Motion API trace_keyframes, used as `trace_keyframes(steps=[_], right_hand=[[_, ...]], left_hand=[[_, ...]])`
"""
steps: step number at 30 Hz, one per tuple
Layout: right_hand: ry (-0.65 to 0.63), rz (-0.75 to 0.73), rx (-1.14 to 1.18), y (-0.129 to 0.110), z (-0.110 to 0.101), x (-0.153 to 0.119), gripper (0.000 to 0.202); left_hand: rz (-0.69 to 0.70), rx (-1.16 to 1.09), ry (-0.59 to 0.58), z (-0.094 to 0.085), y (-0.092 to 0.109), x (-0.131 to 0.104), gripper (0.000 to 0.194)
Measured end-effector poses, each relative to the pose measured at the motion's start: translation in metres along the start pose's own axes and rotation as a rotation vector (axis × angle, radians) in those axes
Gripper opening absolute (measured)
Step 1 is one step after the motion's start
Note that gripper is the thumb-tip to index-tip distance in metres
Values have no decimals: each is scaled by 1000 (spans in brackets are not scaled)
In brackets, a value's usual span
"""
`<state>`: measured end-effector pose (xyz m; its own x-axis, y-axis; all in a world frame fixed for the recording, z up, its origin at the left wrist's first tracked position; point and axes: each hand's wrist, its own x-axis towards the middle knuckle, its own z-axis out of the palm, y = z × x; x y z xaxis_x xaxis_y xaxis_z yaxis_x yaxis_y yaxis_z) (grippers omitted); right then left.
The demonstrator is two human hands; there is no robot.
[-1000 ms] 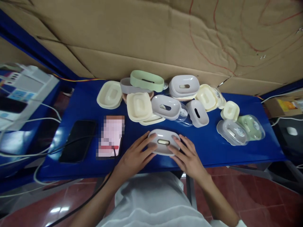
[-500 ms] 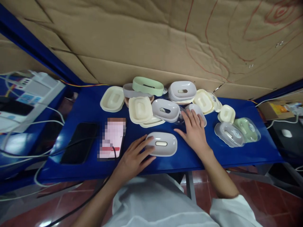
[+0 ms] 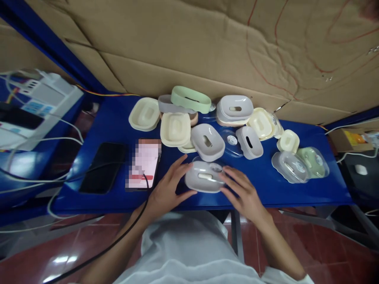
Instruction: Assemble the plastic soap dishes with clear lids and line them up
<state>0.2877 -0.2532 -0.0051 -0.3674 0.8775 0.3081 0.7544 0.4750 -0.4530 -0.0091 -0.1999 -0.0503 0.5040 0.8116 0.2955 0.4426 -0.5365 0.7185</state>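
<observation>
A grey oval dish point(image 3: 195, 182) lies near the table's front edge, with a pale bar in its middle. Over it sits a clear lid point(image 3: 215, 169) bearing a round label, slightly askew at the back. My left hand point(image 3: 170, 185) is at the left end, thumb and fingers spread around the rim. At the right end, my right hand point(image 3: 244, 191) has its fingertips on the lid's edge and its thumb by the dish. Just behind are a tilted grey dish point(image 3: 209, 142) with a slot and a cream square dish point(image 3: 175, 129).
A lit phone point(image 3: 145, 163) and a dark phone point(image 3: 103, 167) lie on the left, crossed by cables. Green point(image 3: 191, 99), grey and cream dishes are piled at the back. Lidded dishes point(image 3: 291, 167) lie at the right. A cardboard wall point(image 3: 177, 47) stands behind.
My right hand has come from the back pile to the front dish. A clear lid now covers that dish. The grey pieces behind have shifted, showing another clear lid.
</observation>
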Motion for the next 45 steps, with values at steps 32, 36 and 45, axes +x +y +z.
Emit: trace_keyframes(steps=[32, 36, 45], right_hand=[[58, -7, -19, -11, 45, -40, 78], [-5, -37, -34, -13, 44, -40, 82], [-1, 36, 67, -7, 30, -39, 63]], left_hand=[[-2, -85, -110, -3, -7, -9, 65], [4, -73, -120, -4, -7, -9, 63], [30, 66, -120, -1, -2, -2, 59]])
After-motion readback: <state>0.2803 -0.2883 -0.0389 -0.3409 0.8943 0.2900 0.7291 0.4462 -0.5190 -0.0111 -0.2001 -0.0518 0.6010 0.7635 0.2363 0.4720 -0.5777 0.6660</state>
